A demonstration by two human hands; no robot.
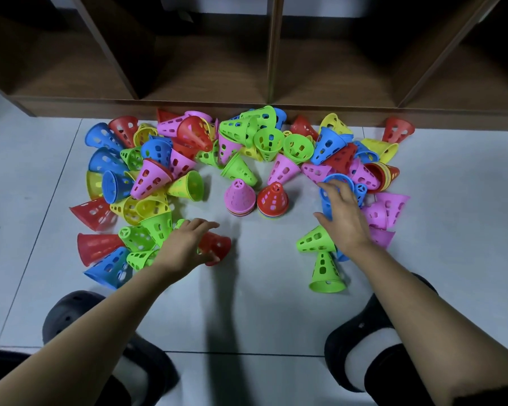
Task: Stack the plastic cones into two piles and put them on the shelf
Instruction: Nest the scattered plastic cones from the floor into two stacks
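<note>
Crouched in dark slippers (100, 332) at the near edge of the floor (261, 303), leaning in with both arms. Out to the left with the left hand (185, 247), onto a red cone (219, 246) lying on its side at the near end of the left-hand heap, and got it, with fingers (206, 226) curled over the top and the thumb hooked under the rim. Gripped across the body like that, most likely, to swing it upright and drop it mouth-down. Over on the right with the right hand (342, 218), down on a blue cone (346, 179) at the inner edge of the right-hand heap, with fingers spread across the open rim and the thumb closing on the near wall: clamped on, if loosely. Dead centre, between the two hands and a touch farther out: a pink-topped pile (239, 199) and a red-topped pile (272, 199), upright, mouths down, just beside each other, with a few coloured rims peeping out at the base. Parked there, surely, for equal reach from either side. Ringed by loose cones (264, 139) tumbled every way, right up to the foot of the shelf (273, 54) along the far edge of the floor. No pile up on that shelf yet; plenty of stacking to go, by the look of it.
</note>
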